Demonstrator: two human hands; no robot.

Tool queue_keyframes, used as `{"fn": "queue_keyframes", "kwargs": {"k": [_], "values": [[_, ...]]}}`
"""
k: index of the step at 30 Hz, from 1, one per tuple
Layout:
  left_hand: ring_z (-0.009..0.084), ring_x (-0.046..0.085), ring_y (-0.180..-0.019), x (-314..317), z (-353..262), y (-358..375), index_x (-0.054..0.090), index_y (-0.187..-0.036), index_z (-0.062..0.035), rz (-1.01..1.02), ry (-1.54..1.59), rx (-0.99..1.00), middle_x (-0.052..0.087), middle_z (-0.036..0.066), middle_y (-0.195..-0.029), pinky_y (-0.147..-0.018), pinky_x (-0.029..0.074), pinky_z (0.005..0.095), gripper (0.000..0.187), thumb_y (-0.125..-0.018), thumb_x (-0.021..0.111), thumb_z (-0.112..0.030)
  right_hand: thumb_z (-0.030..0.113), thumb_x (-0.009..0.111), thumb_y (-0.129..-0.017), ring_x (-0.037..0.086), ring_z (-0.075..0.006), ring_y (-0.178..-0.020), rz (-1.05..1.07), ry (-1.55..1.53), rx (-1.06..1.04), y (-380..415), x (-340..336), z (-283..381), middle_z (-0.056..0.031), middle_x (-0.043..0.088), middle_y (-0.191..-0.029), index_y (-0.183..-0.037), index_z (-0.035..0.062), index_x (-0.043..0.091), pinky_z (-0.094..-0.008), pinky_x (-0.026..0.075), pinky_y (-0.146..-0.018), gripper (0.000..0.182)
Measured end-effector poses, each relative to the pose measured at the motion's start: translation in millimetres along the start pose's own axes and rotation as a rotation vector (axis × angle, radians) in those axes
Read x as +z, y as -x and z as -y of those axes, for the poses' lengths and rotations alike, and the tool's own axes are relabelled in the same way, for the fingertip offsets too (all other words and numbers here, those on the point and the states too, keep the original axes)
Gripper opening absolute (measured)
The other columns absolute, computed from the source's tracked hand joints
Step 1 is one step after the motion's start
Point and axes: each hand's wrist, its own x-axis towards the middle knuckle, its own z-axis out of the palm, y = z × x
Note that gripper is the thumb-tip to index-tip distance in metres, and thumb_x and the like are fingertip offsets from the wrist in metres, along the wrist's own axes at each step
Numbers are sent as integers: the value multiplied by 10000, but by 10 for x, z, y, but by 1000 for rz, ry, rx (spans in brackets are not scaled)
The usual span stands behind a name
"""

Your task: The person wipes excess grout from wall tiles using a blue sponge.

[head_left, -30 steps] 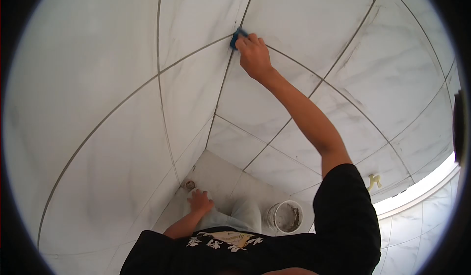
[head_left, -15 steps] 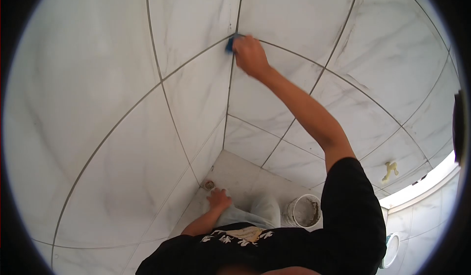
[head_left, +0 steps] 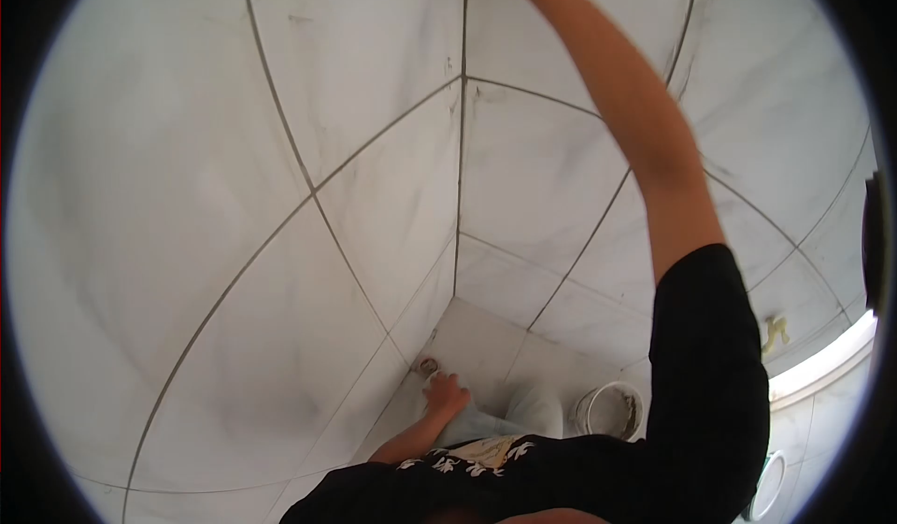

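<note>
We are wiping the corner grout joint (head_left: 462, 150) high up; our right hand is out of view at 12 o'clock, fingers' state unknowable. Left hand (head_left: 446, 395) hangs loosely curled, empty. Next: follow the joint steadily.

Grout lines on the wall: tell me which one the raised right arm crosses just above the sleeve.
The slanted grout line that runs down-left from behind the right forearm toward the floor; the vertical corner joint stands clear, left of the arm.

A tiled bathroom or shower corner under finishing work is shown; two marble-patterned tiled walls (head_left: 392, 178) are joined above a tiled floor (head_left: 486, 337); a floor drain (head_left: 429, 366) and a smeared bucket (head_left: 609, 410) are seen.
</note>
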Motion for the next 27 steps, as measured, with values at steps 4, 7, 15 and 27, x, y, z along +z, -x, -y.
{"fn": "queue_keyframes", "kwargs": {"k": [4,7,15,27], "values": [[375,391,-1383,-61,1,0,602,-1299,-110,-3,47,36,418,186,-1491,-1030,358,663,516,-845,604,-355,0,609,-746,576,-338,-792,108,-145,-12,1799,-162,615,-121,619,-873,-926,73,587,-456,459,-639,196],[365,428,-1361,-27,81,26,610,-1279,-121,-16,100,54,471,180,-1445,-1030,374,651,502,-834,615,-353,37,629,-759,579,-299,-833,516,-348,19,2725,-602,891,-106,628,-918,-899,75,603,-423,471,-683,147],[364,489,-1295,125,259,465,643,-1233,-156,-51,86,178,559,175,-1318,-1013,406,614,489,-796,632,-376,220,711,-857,638,-221,-934,218,-1739,1546,1798,-1580,613,-106,638,-1075,-1221,35,572,-398,593,-713,431],[359,445,-1353,7,214,522,629,-1294,-160,-19,91,81,487,152,-1435,-1069,354,610,542,-817,605,-416,167,627,-800,654,-461,-924,-363,-535,638,-1223,345,-436,-268,687,-976,-969,-84,609,-527,526,-807,304]]}}
